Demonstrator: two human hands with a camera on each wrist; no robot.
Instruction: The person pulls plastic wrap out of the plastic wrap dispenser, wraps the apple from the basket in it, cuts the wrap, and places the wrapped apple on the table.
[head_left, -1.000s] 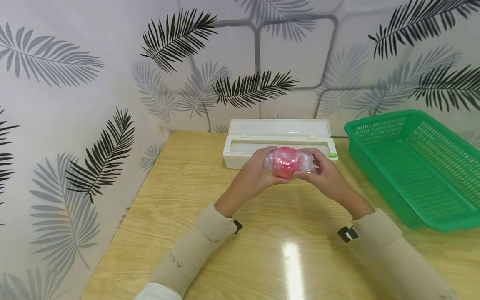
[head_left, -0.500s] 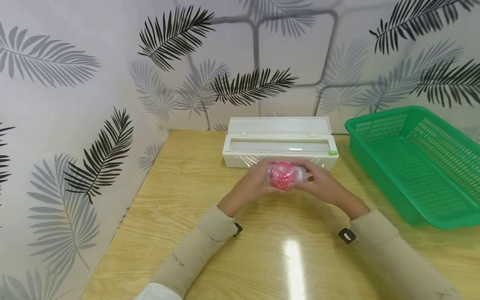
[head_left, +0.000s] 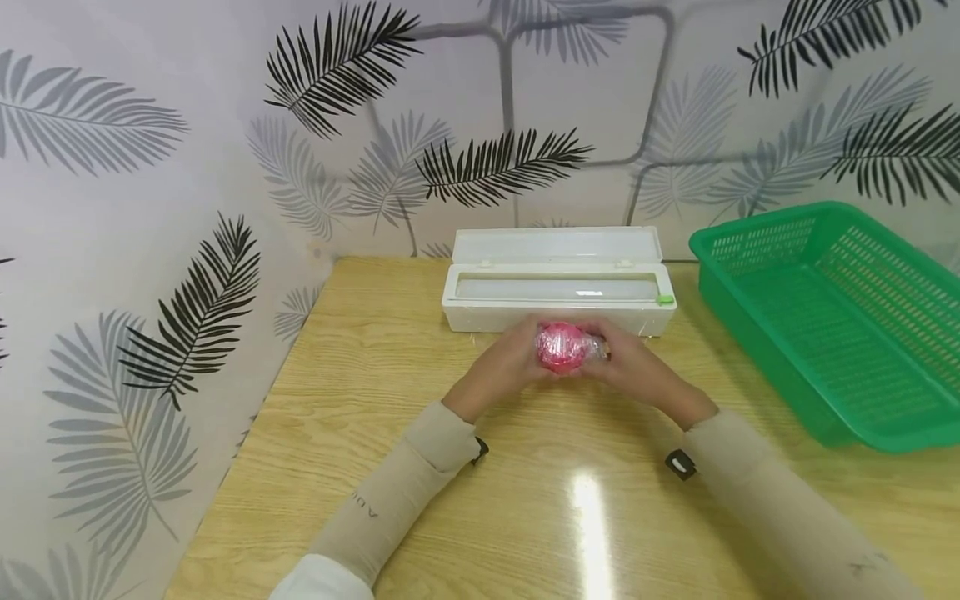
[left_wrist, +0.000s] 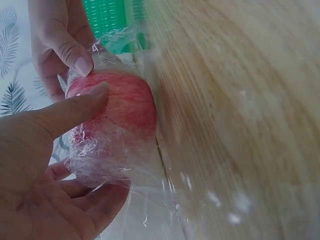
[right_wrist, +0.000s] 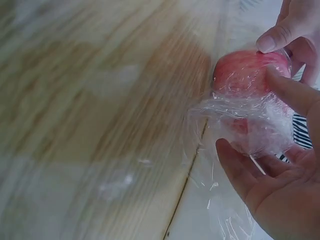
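Note:
A red apple (head_left: 560,347) wrapped in shiny cling film (right_wrist: 260,120) is held up between both hands, in front of the white cling film box (head_left: 465,317). The left hand (head_left: 516,357) grips its left side, and in the left wrist view the thumb (left_wrist: 85,107) lies across the apple with fingers beneath. From the right, the right hand (head_left: 630,362) holds the apple and bunched film; in the right wrist view its thumb (right_wrist: 290,90) presses on the wrap and its fingers curl below. Loose film wrinkles around the fruit's ends.
The box's lid (head_left: 558,244) stands open against the wall, showing the film roll (head_left: 555,289) and a green slider (head_left: 665,299) at the right end. A green plastic basket (head_left: 795,367) stands at the right of the wooden table (head_left: 360,367).
Both hands have lowered the wrapped apple from over the box's opening to its front side, drawing it nearer the body. The apple has turned a little between the hands.

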